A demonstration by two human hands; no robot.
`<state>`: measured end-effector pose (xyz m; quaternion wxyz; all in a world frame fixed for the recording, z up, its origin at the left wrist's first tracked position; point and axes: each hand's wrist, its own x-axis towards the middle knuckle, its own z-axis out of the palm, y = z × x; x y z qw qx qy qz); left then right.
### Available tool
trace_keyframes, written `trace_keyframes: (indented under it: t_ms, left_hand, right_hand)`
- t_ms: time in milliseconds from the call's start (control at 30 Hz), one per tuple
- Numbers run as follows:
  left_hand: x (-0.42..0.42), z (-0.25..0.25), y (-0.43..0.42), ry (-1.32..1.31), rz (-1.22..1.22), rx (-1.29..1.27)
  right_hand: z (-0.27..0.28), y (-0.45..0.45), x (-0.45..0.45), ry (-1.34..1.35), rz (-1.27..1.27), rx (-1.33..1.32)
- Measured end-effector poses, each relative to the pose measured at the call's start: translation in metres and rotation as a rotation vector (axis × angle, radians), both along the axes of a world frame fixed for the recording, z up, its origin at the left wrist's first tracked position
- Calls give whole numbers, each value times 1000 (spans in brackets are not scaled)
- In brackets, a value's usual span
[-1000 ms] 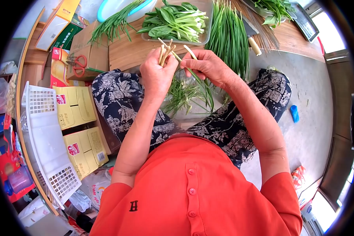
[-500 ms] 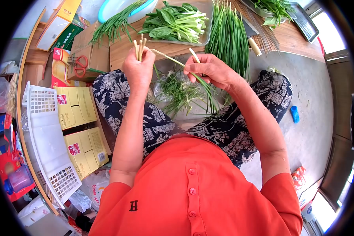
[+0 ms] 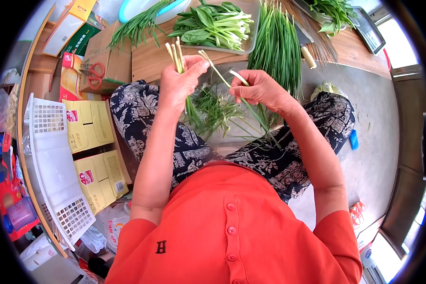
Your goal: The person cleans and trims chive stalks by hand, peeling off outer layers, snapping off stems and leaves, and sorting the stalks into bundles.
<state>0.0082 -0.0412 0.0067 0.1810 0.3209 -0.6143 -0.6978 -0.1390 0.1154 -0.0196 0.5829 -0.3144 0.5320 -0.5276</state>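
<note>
My left hand point(image 3: 181, 85) is closed around a small bunch of garlic chives point(image 3: 176, 56), pale root ends up and green leaves hanging below. Its thumb and forefinger meet the pale tip of one more stalk. That stalk slants down to my right hand point(image 3: 262, 91), whose fingers pinch a few garlic chives point(image 3: 262, 116) with leaves trailing over my lap. One white end in the right hand bends over. Between my knees, below both hands, lies a loose heap of thin green trimmings point(image 3: 217, 111).
Ahead, a wooden table point(image 3: 144, 64) bears leafy greens point(image 3: 213, 26) in a clear tray, a large chive bundle point(image 3: 275, 52), and a knife point(image 3: 307, 57). Cartons point(image 3: 99, 180), red-handled scissors point(image 3: 96, 75) and a white plastic basket point(image 3: 49, 161) stand at left.
My left hand has moved right with its bunch, and its thumb and forefinger now meet the slanting stalk's tip. My right hand has shifted slightly right and down.
</note>
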Motion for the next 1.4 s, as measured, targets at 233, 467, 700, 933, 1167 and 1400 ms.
trace_keyframes:
  t_ms: [233, 467, 700, 933, 1167, 1400]
  left_hand:
    - [-6, -6, 7, 78, 24, 74]
    - [-11, -10, 24, 89, 31, -17]
    - [-11, -23, 22, 156, 69, -436]
    - [-10, -23, 22, 115, 182, -620]
    - [-14, -21, 12, 231, 302, -519]
    - [-7, -9, -9, 336, 380, -337]
  right_hand:
    - [3, -8, 12, 85, -60, -17]
    - [1, -10, 9, 13, -182, -48]
    - [1, -11, 9, 1, -181, -29]
    - [4, -10, 9, -33, -164, -23]
    - [7, -10, 10, -41, -133, -39]
    - [8, -7, 6, -65, -82, -34]
